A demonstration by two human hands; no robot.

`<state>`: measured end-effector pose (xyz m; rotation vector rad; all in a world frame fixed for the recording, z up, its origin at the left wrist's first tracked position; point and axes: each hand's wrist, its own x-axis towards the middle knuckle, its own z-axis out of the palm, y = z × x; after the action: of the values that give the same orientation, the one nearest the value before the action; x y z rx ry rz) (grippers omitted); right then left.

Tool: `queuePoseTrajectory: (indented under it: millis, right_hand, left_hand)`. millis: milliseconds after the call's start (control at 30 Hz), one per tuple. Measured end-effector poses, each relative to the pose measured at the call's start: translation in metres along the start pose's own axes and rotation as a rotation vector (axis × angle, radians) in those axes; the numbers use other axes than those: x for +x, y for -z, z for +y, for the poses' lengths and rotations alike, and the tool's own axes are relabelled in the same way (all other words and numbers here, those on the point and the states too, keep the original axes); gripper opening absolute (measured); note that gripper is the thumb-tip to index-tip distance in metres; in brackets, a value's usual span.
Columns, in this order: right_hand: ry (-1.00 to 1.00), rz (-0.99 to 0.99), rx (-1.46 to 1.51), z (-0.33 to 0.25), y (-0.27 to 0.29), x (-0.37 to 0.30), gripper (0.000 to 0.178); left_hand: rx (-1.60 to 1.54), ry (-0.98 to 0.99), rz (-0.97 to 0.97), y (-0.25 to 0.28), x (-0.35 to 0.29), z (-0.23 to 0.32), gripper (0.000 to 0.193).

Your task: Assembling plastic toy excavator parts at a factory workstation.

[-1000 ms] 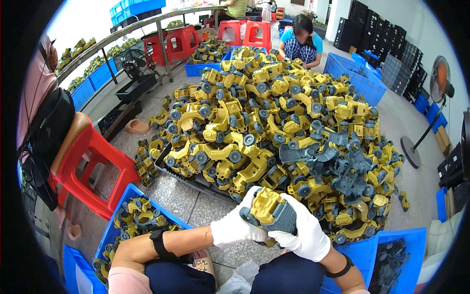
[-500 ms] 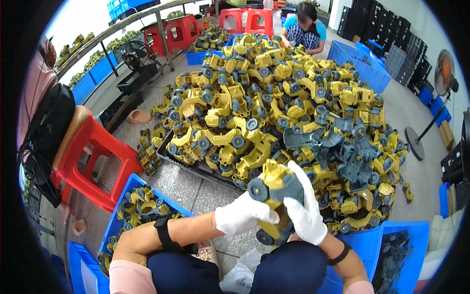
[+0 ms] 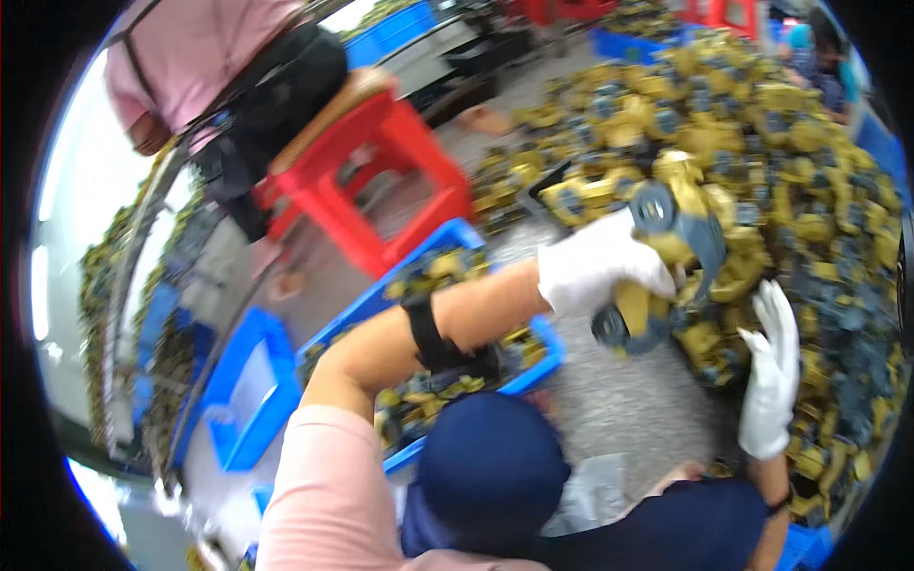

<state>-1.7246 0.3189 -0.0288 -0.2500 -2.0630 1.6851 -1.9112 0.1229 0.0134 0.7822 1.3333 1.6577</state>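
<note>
My left hand, in a white glove, is closed around a yellow and dark grey toy truck. The truck is tilted on end, with grey wheels showing at its top and bottom. To the right of it my white-gloved right hand is apart from the truck, fingers stretched out and nothing in them. Behind both hands rises a large heap of similar yellow toy trucks, blurred by motion. Under my left forearm stands a blue crate holding several more of these trucks.
At the left is a red plastic stool with a person in pink on it. Another blue bin lies on the floor. Dark grey parts rest on the heap's right side. A second person is at the far right.
The view has swung left, bringing the crate and stool toward the middle. My right hand has let go of the truck and opened; my left hand still holds it.
</note>
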Motion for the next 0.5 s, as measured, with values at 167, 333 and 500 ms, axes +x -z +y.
queuePoseTrajectory:
  millis: [167,333,500]
  right_hand:
    - [-0.419,-0.815,-0.062,0.004,0.020,-0.041,0.035]
    - [-0.359,-1.141,-0.231,-0.013,-0.004,-0.020,0.040]
    - [-0.303,-1.164,-0.217,0.001,-0.015,-0.022,0.037]
  left_hand:
    - [0.334,0.189,0.660,0.110,-0.175,0.048,0.045]
    - [0.264,0.363,1.207,0.120,-0.364,0.021,0.048]
    - [0.060,0.403,1.395,0.104,-0.401,-0.061,0.048]
